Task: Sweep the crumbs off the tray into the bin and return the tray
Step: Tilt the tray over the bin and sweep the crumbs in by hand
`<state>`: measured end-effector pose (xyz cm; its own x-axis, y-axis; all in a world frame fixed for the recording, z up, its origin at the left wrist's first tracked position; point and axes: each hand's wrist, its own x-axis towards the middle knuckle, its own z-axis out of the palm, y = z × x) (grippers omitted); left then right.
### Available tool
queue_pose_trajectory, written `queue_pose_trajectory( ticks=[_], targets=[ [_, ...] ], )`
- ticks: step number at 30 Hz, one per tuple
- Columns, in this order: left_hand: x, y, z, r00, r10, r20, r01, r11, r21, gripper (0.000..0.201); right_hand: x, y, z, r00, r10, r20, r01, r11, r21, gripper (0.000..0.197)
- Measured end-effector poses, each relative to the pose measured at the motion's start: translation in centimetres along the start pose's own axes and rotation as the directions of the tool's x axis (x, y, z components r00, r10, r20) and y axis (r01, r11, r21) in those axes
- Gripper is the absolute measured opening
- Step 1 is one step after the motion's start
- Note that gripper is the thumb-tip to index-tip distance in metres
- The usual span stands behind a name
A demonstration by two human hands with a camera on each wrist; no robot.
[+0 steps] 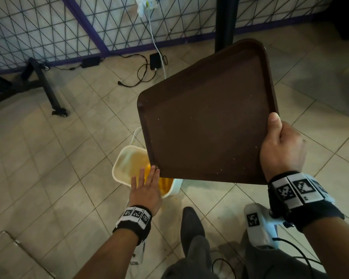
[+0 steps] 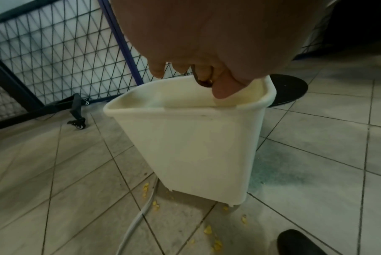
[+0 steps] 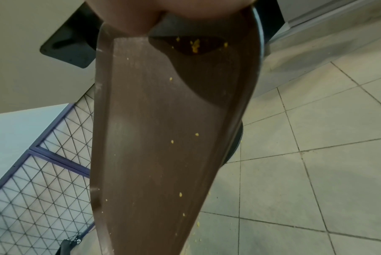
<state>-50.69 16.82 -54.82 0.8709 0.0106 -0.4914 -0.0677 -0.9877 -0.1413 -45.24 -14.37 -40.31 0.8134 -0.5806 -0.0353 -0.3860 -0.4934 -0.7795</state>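
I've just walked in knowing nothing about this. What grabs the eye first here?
A big brown tray fills the middle of the head view, tilted down toward a cream bin on the tiled floor. The right hand grips the tray's near corner, while the left hand reaches flat-fingered at its lowest corner over the bin. Yellow crumbs lie on the floor by the bin.

Flat rectangular plastic tray (image 1: 208,121): dark brown all over, dotted with small yellow crumbs (image 3: 195,45). Tapered plastic bin (image 2: 191,138) below the left hand (image 1: 147,188): cream-white outside, yellow-orange heap inside. Tiled floor (image 1: 54,162): beige squares, dark grout in a diagonal grid, yellow flakes near the bin base. Wire mesh fence (image 1: 48,27) beyond both hands: black triangular lattice, purple frame. Fabric wristbands (image 1: 134,218): black with black-and-white square marker tags. Thin floor cable (image 2: 139,215): white.
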Motion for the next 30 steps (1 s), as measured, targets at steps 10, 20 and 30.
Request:
queue_pose_trajectory(
  ticks=[10, 20, 30],
  targets=[
    [0.2, 0.1, -1.5, 0.997, 0.037, -0.065, -0.040, 0.998, -0.044, 0.070, 0.0, -0.1, -0.3, 1.000, 0.008, 0.027, -0.007, 1.000, -0.031, 0.050],
    [1.2, -2.5, -1.5, 0.985, -0.144, 0.100, 0.138, 0.989, 0.059, 0.067, 0.8, 0.9, -1.1, 0.999, 0.038, 0.001, -0.038, 0.998, -0.040, 0.054],
    [3.4, -0.5, -4.2, 0.902, -0.418, -0.105, 0.184, 0.594, -0.783, 0.041, 2.7, 2.8, -2.0, 0.972, 0.219, 0.081, -0.223, 0.974, 0.045, 0.053]
  ],
)
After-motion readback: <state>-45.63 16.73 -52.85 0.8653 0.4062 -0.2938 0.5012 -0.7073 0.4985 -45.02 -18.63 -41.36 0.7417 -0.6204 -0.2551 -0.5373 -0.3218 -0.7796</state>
